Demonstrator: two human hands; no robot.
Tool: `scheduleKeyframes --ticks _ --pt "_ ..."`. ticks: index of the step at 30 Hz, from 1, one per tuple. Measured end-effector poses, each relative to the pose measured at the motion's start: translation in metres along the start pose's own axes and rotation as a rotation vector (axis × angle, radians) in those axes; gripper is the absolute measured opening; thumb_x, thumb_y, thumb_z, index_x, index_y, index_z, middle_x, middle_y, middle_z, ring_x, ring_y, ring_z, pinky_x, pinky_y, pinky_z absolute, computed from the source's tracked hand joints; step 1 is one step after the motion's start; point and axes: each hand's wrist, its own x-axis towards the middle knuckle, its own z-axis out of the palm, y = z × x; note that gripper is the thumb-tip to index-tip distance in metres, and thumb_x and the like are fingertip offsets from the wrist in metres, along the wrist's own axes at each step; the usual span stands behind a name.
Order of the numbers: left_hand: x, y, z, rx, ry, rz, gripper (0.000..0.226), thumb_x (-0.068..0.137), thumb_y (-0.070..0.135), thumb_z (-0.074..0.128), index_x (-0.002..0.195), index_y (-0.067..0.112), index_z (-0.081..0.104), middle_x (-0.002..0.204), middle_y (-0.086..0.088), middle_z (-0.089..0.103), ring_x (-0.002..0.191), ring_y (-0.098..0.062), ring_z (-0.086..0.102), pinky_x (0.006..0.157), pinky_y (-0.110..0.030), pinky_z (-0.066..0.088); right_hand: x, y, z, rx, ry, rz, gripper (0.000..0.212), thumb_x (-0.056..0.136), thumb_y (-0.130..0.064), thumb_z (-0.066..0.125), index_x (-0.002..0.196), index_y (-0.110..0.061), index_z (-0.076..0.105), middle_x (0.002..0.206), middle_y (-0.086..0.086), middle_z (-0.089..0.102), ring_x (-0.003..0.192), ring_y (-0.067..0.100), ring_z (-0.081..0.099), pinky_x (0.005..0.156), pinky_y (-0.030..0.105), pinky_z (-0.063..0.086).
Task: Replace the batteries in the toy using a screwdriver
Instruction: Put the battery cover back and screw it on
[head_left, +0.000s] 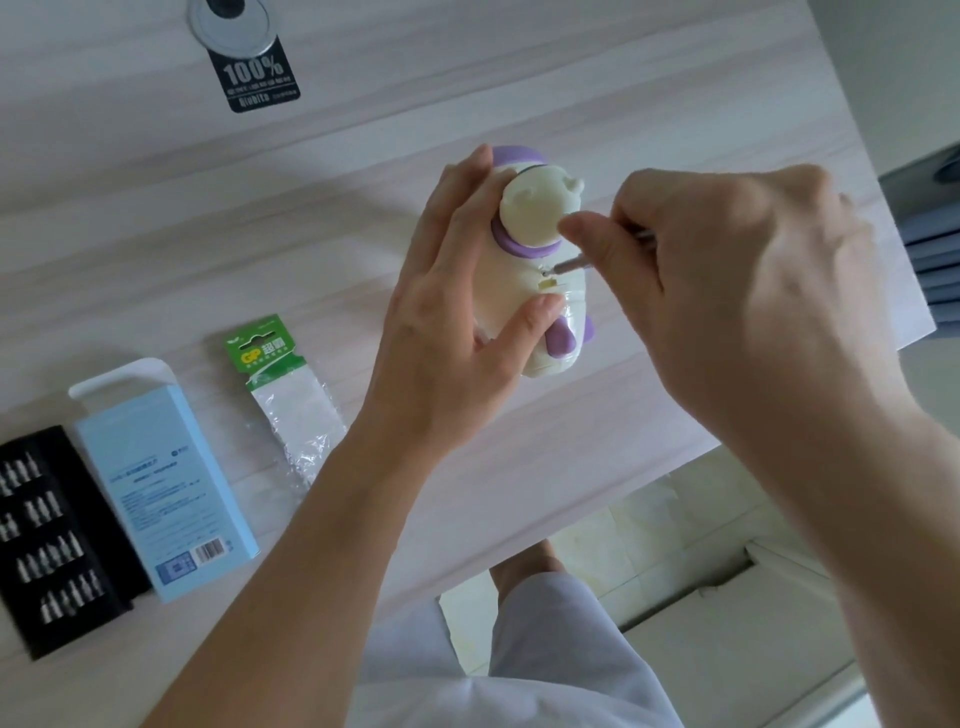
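Note:
A cream and purple animal toy (524, 280) lies on the pale wooden table (311, 218). My left hand (457, 306) grips its body, the thumb pressing near a small slot on its side. My right hand (727, 280) pinches a thin metal screwdriver (571, 266). The screwdriver's tip sits in a small screw hole just below the toy's purple collar. Most of its shaft is hidden inside my right hand.
A green battery pack (283, 384) with torn clear plastic lies left of the toy. Further left are a light blue box (161, 483) and a black tray of screwdriver bits (52, 540). A black label (257, 78) lies at the back. The table's edge runs close to my right arm.

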Motion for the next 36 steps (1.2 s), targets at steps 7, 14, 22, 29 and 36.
scheduleKeyframes --ticks 7,14,22,29,36 --pt "0.000 -0.001 0.001 -0.013 -0.007 0.004 0.068 0.089 0.028 0.070 0.147 0.007 0.043 0.159 -0.006 0.031 0.148 -0.021 0.032 0.104 -0.050 0.048 -0.004 -0.002 -0.003 0.013 -0.030 -0.085 0.019 0.097 -0.033 0.057 0.093 -0.015 0.057 0.072 0.006 0.064 0.060 0.038 0.060 0.056 0.044 0.052" --pt "0.000 0.000 0.000 -0.015 -0.012 -0.005 0.067 0.088 0.029 0.068 0.147 0.009 0.044 0.161 -0.003 0.029 0.150 -0.019 0.029 0.103 -0.051 0.048 -0.001 -0.004 -0.001 0.023 0.013 -0.045 0.029 0.095 -0.043 0.058 0.087 -0.016 0.062 0.064 0.004 0.060 0.052 0.035 0.055 0.051 0.040 0.049" --pt "-0.001 0.000 0.001 -0.009 0.002 -0.002 0.067 0.088 0.026 0.072 0.147 0.009 0.044 0.160 -0.003 0.030 0.149 -0.018 0.030 0.103 -0.049 0.049 -0.004 0.003 -0.002 -0.035 0.025 -0.043 0.043 0.098 -0.047 0.056 0.074 -0.012 0.059 0.052 0.006 0.050 0.045 0.034 0.048 0.047 0.035 0.044" --pt "0.000 0.001 0.001 -0.001 0.006 0.000 0.069 0.087 0.026 0.074 0.148 0.011 0.043 0.160 -0.001 0.030 0.148 -0.017 0.031 0.103 -0.048 0.049 -0.006 0.001 -0.009 0.022 -0.063 -0.113 0.019 0.099 -0.037 0.055 0.098 -0.019 0.057 0.076 -0.003 0.063 0.057 0.032 0.058 0.052 0.040 0.051" --pt "0.000 0.001 0.001 -0.016 0.005 0.001 0.066 0.088 0.028 0.069 0.147 0.011 0.044 0.160 0.000 0.030 0.147 -0.019 0.033 0.102 -0.050 0.049 0.001 -0.006 -0.002 -0.043 0.075 -0.048 0.043 0.095 -0.043 0.061 0.069 -0.011 0.053 0.047 0.002 0.036 0.040 0.030 0.038 0.047 0.028 0.032"
